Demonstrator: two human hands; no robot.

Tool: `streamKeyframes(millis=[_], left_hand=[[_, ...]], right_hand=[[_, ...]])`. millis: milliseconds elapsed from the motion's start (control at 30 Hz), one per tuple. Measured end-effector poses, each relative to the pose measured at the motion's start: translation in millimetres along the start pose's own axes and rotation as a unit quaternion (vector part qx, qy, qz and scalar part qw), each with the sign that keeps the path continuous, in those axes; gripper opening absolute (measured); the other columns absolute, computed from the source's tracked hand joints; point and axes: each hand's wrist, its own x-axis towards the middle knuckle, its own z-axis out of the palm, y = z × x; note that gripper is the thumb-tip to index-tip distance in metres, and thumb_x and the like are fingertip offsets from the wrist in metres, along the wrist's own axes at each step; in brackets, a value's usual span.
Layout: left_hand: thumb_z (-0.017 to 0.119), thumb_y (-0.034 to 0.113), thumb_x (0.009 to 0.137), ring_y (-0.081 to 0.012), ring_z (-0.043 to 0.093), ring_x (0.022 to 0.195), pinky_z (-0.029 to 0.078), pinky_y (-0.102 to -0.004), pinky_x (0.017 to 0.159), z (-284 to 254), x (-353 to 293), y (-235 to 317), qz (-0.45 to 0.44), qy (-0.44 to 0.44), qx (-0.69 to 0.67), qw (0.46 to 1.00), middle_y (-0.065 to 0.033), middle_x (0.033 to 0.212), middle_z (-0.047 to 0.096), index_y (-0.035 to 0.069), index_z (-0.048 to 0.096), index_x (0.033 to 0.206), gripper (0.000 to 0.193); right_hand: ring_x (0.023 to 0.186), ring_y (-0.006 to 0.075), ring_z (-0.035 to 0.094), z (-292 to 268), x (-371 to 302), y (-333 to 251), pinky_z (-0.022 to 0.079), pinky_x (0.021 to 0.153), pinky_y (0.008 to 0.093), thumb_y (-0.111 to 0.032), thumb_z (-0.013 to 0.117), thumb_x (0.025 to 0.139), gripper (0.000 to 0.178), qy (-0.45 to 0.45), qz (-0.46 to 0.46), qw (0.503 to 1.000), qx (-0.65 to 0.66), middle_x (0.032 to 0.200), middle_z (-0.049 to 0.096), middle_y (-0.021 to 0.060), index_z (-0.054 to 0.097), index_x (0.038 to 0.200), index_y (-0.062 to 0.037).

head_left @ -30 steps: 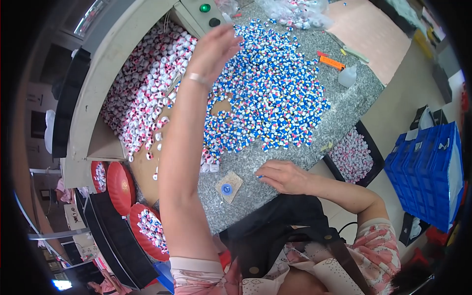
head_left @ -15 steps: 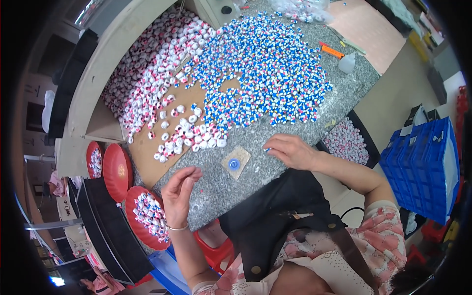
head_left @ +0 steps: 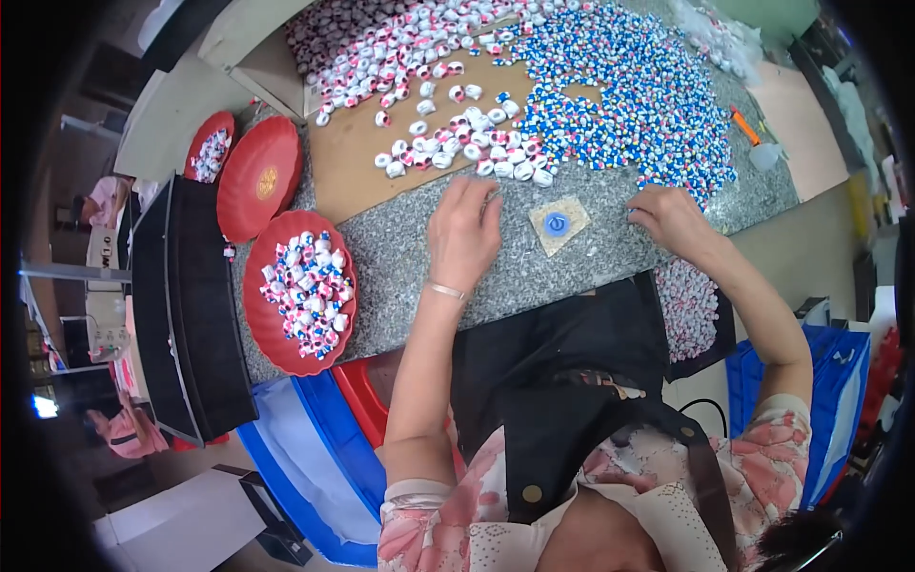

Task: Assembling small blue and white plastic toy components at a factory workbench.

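Observation:
My left hand (head_left: 464,236) is raised over the grey speckled table, just on the near side of a loose group of white-and-pink hollow pieces (head_left: 472,143). Its fingers are bent, with a gap between thumb and forefinger, and I see nothing held there. To the right, my right hand (head_left: 675,223) pinches a tiny blue-and-white piece, mostly hidden by the fingertips. Between the hands a round blue holder (head_left: 557,224) sits on a small pale square plate (head_left: 575,211). Beyond it spreads a large heap of small blue, white and pink pieces (head_left: 620,86).
A red scalloped dish (head_left: 255,329) at left holds mixed white, pink and blue pieces; another red dish (head_left: 250,195) lies behind it. An orange-handled tool (head_left: 743,125) rests at far right. A black tray of pinkish pieces (head_left: 684,310) sits below the table's right edge.
The view has shifted, so the table appears further up and to the right. My left hand has moved away from me toward the white-and-pink pieces. My right hand keeps its pinch.

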Motion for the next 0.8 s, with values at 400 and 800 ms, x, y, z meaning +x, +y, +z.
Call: streamKeyframes(millis=[400, 800], left_hand=[[0.056, 0.006, 0.077, -0.0238, 0.056, 0.089, 0.047, -0.0368, 0.073, 35.8, 37.4, -19.7, 0.241, -0.071, 0.269, 0.93, -0.0072, 0.092, 0.055, 0.008, 0.055, 0.093, 0.016], [0.063, -0.002, 0.085, -0.0153, 0.06, 0.093, 0.051, -0.0312, 0.081, -27.4, -29.0, -22.4, -0.197, -0.061, -0.485, 0.85, -0.0074, 0.112, 0.057, 0.002, 0.055, 0.122, 0.037]], right_hand=[[0.076, 0.0338, 0.062, 2.9, 30.2, -59.2, 0.05, 0.065, 0.0403, -0.006, 0.066, 0.082, 0.012, 0.012, -0.115, 0.993, 0.027, 0.083, 0.062, 0.0138, 0.065, 0.092, -0.0007], [0.076, 0.0367, 0.061, 11.9, 54.9, -75.0, 0.049, 0.064, 0.0456, 0.003, 0.056, 0.07, 0.005, -0.063, -0.196, 0.977, -0.062, 0.079, 0.056, 0.0157, 0.056, 0.075, 0.001]])
